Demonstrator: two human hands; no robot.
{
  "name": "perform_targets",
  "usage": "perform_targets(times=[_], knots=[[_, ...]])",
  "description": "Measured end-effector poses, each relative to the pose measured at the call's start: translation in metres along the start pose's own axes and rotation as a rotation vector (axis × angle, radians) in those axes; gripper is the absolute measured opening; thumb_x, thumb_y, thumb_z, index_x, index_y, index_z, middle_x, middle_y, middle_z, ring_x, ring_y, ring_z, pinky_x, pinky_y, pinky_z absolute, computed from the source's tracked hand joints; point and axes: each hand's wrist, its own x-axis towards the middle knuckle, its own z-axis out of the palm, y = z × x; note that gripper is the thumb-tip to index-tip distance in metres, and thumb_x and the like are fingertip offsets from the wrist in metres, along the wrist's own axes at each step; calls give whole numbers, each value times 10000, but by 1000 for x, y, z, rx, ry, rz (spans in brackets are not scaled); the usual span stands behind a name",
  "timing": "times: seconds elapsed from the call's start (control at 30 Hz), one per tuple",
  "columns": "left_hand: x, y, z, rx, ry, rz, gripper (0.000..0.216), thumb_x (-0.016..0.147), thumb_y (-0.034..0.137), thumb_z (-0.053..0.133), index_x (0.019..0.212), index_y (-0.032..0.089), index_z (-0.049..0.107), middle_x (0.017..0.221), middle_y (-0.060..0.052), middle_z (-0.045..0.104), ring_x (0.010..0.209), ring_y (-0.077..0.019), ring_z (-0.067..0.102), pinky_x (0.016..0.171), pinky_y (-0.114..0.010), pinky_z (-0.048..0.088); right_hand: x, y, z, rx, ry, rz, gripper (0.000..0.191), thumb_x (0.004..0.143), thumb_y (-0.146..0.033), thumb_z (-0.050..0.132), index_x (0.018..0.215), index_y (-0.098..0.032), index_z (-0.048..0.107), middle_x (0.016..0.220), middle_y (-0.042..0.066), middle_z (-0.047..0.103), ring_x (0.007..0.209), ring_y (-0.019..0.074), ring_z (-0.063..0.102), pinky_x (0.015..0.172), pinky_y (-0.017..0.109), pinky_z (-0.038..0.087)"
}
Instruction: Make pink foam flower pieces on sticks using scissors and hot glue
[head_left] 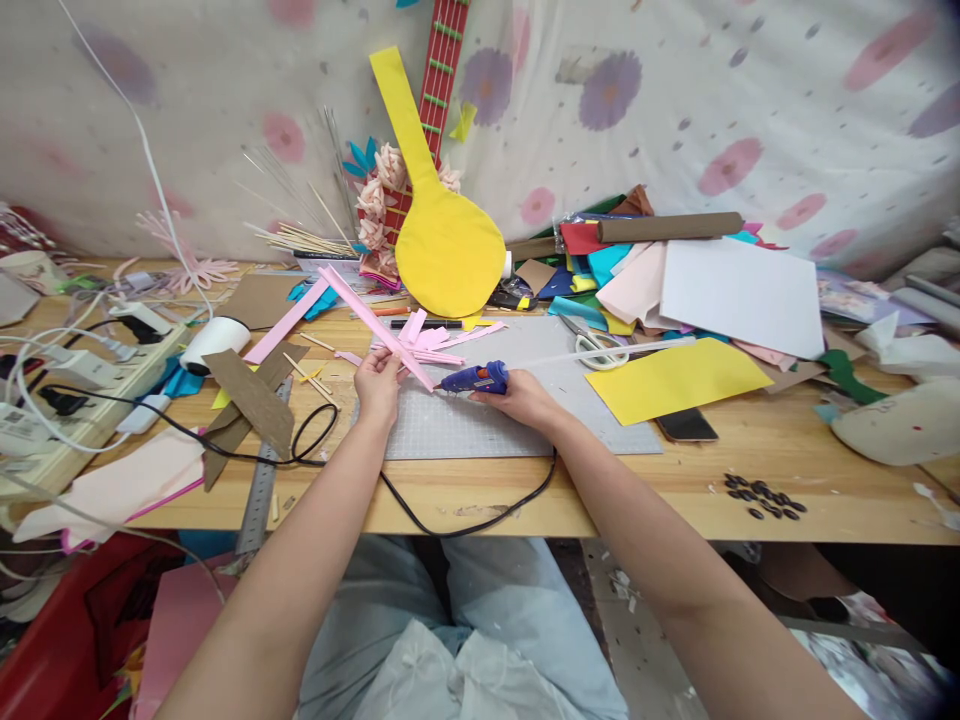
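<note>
My left hand pinches a long pink strip that slants from upper left down to the right. In my right hand is a blue hot glue gun, its nozzle at or very near the strip's lower end. A clear glue stick runs out of the gun's back to the right. Under both hands lies a grey cutting mat. Several shorter pink strips rest on the mat just beyond my left hand. Another pink strip angles away from the long one's top end.
A yellow lute-shaped piece leans at the back. Scissors, a yellow sheet, a phone and dark oval beads lie rightward. At left are a power strip, a steel ruler and the black cord along the front edge.
</note>
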Motion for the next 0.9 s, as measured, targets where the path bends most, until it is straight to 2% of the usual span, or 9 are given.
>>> perform_targets(times=[0.17, 0.4, 0.9], knots=[[0, 0, 0, 2, 4, -1, 162, 610, 179, 663, 738, 126, 579, 670, -8, 595, 634, -106, 600, 605, -235, 507, 1, 1, 1, -24, -1, 1, 357, 697, -491, 561, 815, -169, 659, 634, 19, 592, 568, 119, 496, 538, 222, 337], [-2, 3, 2, 21, 9, -18, 147, 621, 175, 659, 734, 128, 577, 680, -16, 601, 653, -112, 602, 631, -249, 508, 1, 0, 1, -35, -3, 2, 364, 699, -499, 553, 803, -167, 659, 626, 17, 586, 554, 116, 480, 528, 220, 323], [-6, 3, 3, 61, -58, -47, 187, 587, 197, 669, 730, 125, 572, 676, -10, 610, 637, -114, 594, 629, -277, 508, 2, -5, 0, -41, 39, 4, 400, 711, -516, 537, 881, -176, 662, 623, 15, 581, 536, 107, 456, 518, 213, 309]])
